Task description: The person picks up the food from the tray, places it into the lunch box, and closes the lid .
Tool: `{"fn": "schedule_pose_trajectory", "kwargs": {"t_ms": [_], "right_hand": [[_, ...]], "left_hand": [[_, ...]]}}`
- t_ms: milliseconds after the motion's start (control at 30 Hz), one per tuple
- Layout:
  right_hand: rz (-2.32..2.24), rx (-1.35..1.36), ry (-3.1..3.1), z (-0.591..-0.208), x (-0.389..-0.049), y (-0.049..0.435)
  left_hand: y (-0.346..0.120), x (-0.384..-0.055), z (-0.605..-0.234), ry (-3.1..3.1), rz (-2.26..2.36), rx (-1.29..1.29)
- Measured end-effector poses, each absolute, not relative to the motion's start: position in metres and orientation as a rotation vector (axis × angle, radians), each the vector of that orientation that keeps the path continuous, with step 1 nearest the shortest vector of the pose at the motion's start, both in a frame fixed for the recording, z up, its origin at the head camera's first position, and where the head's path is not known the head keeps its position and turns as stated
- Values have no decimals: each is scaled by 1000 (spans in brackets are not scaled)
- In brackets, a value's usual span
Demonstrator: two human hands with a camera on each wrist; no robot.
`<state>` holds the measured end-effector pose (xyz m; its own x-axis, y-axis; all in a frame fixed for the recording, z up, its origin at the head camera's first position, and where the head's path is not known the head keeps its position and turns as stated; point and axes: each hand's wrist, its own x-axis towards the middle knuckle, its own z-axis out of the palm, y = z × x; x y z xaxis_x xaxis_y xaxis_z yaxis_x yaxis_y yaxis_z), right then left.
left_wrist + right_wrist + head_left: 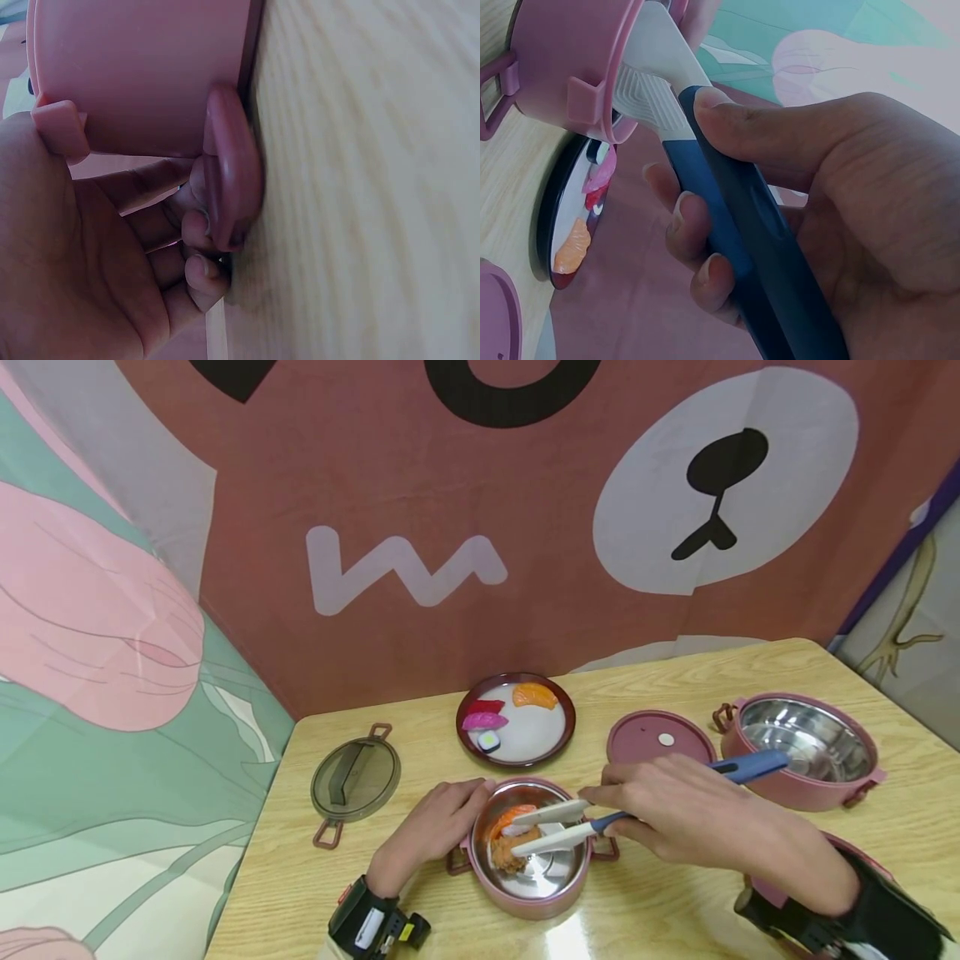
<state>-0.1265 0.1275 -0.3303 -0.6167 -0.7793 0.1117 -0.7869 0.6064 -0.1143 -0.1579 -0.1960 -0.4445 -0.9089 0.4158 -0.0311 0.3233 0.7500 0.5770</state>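
A small pink pot (537,906) with a steel inside stands on the table. My left hand (433,821) holds it at its left side, with curled fingers beside the folded handle (234,169) in the left wrist view. My right hand (675,806) grips blue-handled tongs (731,202) with white tips. Those tips reach down into the pot, over a brown, crumbly toy piece like fried chicken (508,853) and an orange-and-white toy shrimp piece (510,817). Whether the tips pinch either piece, I cannot tell.
Behind the pot, a dark-rimmed plate (536,745) bears several toy sushi pieces. A see-through lid (356,779) lies at left. At right are a pink lid (652,727) and a larger pink pot (780,781). A patterned cloth (412,652) hangs behind the table.
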Motion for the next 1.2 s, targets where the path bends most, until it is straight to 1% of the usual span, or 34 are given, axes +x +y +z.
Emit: {"fn": "schedule_pose_trajectory", "kwargs": {"t_ms": [633,1200], "right_hand": [[257,1295,-2822,-318,-127,129],[169,1284,-2654,-314,-139,128]], "left_hand": [[-195,-157,-444,2803,852,580],[-196,-158,-444,2796,856,576]]}}
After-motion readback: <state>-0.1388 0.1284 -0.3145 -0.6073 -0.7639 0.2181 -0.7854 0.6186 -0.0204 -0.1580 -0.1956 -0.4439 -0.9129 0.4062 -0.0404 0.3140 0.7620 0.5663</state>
